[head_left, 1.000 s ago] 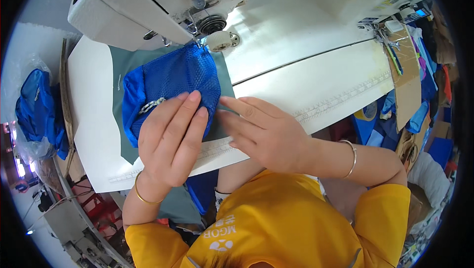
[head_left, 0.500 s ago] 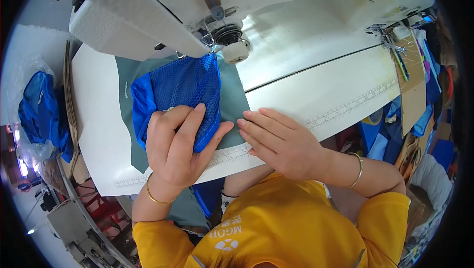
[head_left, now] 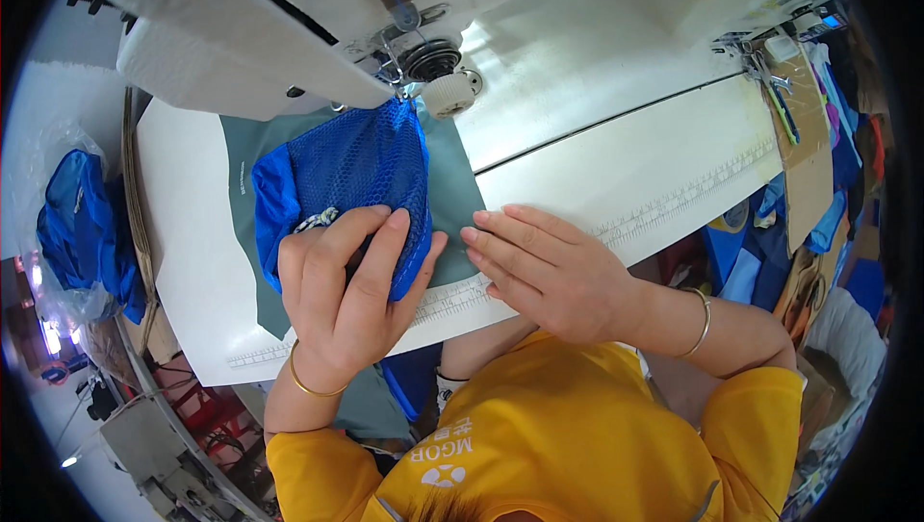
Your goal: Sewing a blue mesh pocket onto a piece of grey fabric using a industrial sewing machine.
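A blue mesh bag (head_left: 351, 161) lies on a grey-green cloth (head_left: 448, 233), its upper corner beneath the needle area of a white sewing machine (head_left: 241, 31). My left hand (head_left: 351, 281) grips the mesh near its lower right edge, fingers bent on top and thumb along the hem. Beside those fingers a light patterned cord (head_left: 318, 220) shows; the rest of it is hidden. My right hand (head_left: 558, 277) is open and flat, fingers stretched toward the left, its fingertips at the cloth's right edge. It holds nothing.
A ruler strip (head_left: 693, 185) runs along the front edge of the white table (head_left: 568, 176). More blue fabric (head_left: 82, 224) sits in clear plastic at the left. Cardboard (head_left: 804, 152) and scraps of cloth crowd the right end, with small tools by the machine's base.
My left fingers have shifted and spread slightly on the mesh, and more of the patterned cord shows. The view has moved a little; my right hand stays nearly still.
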The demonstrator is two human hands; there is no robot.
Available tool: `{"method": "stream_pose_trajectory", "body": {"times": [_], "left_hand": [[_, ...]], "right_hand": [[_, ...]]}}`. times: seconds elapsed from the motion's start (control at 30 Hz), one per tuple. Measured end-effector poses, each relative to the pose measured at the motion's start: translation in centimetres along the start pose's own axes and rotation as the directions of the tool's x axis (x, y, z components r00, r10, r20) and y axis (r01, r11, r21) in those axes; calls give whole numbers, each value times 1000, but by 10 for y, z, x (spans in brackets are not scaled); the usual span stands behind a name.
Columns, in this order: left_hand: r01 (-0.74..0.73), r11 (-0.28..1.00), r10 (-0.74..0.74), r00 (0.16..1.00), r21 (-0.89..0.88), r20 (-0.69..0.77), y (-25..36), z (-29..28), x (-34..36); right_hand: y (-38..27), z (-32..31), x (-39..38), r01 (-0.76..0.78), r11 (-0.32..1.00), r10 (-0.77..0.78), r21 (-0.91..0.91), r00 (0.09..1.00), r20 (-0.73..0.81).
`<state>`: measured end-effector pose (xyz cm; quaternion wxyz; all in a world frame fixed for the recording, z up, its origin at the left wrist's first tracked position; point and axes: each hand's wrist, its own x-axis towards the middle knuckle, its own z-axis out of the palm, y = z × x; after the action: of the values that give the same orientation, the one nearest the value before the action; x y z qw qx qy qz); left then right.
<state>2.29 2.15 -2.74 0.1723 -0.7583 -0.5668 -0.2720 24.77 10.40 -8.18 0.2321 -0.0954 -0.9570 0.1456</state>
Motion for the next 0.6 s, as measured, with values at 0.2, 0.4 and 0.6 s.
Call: {"method": "stream_pose_trajectory", "body": {"times": [0.2, 0.4, 0.6], "left_hand": [[-35, 999, 33, 998, -37, -61, -3, 5, -1], [-7, 999, 7, 1000, -33, -6, 2, -2, -4], [-178, 984, 178, 983, -8, 45, -7, -5, 5]], "right_hand": [[0, 1, -1, 0, 1000, 0, 3, 1000, 4], [1, 3, -2, 0, 1000, 0, -1, 1000, -6], [0, 3, -2, 4, 1000, -4, -6, 1000, -10]]}}
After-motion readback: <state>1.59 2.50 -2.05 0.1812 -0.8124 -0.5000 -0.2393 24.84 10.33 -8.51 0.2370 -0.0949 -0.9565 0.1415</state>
